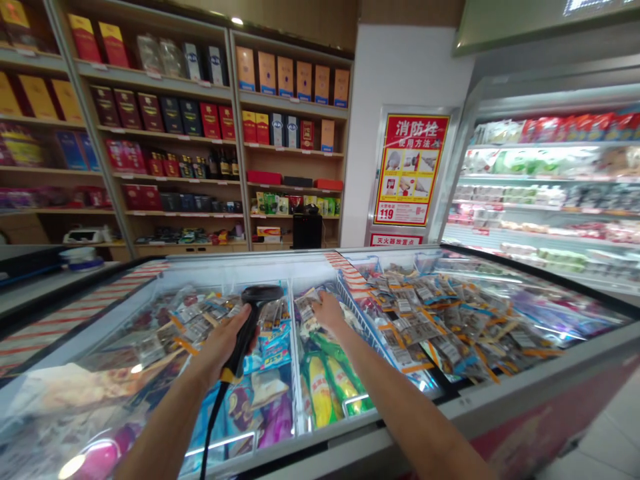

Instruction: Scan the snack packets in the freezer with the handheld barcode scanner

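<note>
Now the left hand [223, 343] is wrapped around the grip of a black barcode scanner [251, 319], fingers closed on the handle, with the scanner head rising just above and beyond the knuckles and pointing out over the open chest freezer [505, 393]. A black cable [210, 427] drops from the base of the handle, just below the hand, and runs back along the forearm.

Well across from it, the right hand [329, 311] reaches into the freezer and rests on a small packet [306, 308] at the far end of the middle compartment; the fingers curl onto the packet, though how firmly they grip it cannot be told. The packet lies just to the left of that hand and touches it. Nearer than the right hand, under the forearm, lie yellow and green corn packs [325, 390]. To the right of that hand, past a white wire divider [367, 320], sits a heap of small orange-edged packets [435, 313]. Below and to the right of the left hand lie blue and purple ice-cream wrappers [265, 400].
</note>
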A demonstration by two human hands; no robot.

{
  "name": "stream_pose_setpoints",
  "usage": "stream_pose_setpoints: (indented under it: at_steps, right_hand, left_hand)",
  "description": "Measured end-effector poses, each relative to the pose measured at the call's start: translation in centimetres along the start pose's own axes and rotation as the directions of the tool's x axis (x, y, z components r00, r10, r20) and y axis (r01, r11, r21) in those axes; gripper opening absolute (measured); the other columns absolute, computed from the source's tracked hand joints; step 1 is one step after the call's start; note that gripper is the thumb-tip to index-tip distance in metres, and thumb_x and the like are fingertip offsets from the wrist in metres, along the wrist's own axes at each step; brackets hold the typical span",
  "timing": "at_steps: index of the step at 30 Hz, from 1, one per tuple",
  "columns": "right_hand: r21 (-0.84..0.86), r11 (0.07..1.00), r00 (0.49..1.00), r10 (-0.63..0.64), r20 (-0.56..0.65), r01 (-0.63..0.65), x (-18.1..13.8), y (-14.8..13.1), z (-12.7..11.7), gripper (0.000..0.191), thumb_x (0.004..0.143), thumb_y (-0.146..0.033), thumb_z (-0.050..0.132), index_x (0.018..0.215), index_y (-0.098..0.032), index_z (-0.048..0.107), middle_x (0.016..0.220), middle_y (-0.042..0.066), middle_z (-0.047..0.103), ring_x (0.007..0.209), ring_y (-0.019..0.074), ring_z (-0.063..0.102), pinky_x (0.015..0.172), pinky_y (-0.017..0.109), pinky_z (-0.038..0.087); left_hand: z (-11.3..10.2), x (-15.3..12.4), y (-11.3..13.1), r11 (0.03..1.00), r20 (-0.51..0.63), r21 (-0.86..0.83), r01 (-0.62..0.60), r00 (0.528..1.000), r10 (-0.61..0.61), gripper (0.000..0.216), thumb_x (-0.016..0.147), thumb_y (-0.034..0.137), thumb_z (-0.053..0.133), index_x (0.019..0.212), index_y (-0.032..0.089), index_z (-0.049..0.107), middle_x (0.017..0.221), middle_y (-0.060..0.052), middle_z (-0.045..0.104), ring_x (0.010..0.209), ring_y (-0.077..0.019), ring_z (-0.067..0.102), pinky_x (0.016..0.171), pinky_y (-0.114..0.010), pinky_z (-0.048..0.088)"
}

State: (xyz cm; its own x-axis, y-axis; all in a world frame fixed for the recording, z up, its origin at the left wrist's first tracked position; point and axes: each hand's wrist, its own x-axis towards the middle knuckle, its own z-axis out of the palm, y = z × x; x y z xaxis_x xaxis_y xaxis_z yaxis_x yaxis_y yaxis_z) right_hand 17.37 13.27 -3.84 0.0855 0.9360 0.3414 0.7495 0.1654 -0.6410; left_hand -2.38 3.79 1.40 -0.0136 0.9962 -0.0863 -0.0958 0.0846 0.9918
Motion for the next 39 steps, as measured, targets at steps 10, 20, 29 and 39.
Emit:
stream_pose_setpoints:
  at_steps: [10,20,29,39]
  right_hand:
    - [0.019,1.0,0.996,-0.026,0.09,0.025,-2.0,-5.8,4.2,0.042,0.078,-0.032,0.039,0.112,-0.007,0.046,0.11,0.017,0.053,0.102,0.0237,0.05,0.084,0.035,0.039]
    - [-0.527,0.85,0.996,-0.033,-0.077,-0.013,-7.1,4.1,-10.7,0.028,0.072,-0.033,0.051,0.091,-0.016,0.062,0.1,0.014,0.057,0.097,0.0273,0.048,0.083,0.04,0.034]
    - [-0.654,0.747,0.991,-0.126,0.037,0.119,-11.8,7.5,-10.5,0.025,0.078,-0.028,0.043,0.09,-0.017,0.063,0.12,0.013,0.047,0.109,0.03,0.038,0.088,0.047,0.024]
    - [-0.569,0.813,0.986,-0.165,-0.022,0.123,-10.1,7.3,-10.6,0.038,0.083,-0.028,0.032,0.117,-0.018,0.047,0.125,0.01,0.045,0.114,0.0229,0.037,0.095,0.042,0.02]
  left_hand:
    - [-3.6,-1.8,-0.5,0.997,-0.218,0.071,-0.024,0.975,0.039,0.029,0.07,0.04,0.053,0.056,0.015,0.053,0.043,-0.002,0.055,0.035,-0.0111,0.05,0.034,-0.019,0.04]
    - [-1.1,-4.8,-2.0,0.999,-0.102,0.035,-0.012,0.995,0.016,0.029,0.071,0.04,0.054,0.057,0.014,0.053,0.047,-0.003,0.057,0.038,-0.0108,0.051,0.036,-0.019,0.041]
    - [3.3,-6.0,-3.8,0.999,0.045,0.003,0.033,0.998,-0.033,0.036,0.073,0.046,0.049,0.06,0.013,0.053,0.049,-0.002,0.057,0.037,-0.0091,0.049,0.035,-0.019,0.039]
    - [4.9,-5.8,-3.9,0.998,0.05,-0.032,0.057,0.997,-0.055,0.039,0.07,0.049,0.051,0.058,0.012,0.053,0.045,-0.001,0.054,0.037,-0.0079,0.048,0.036,-0.018,0.038]
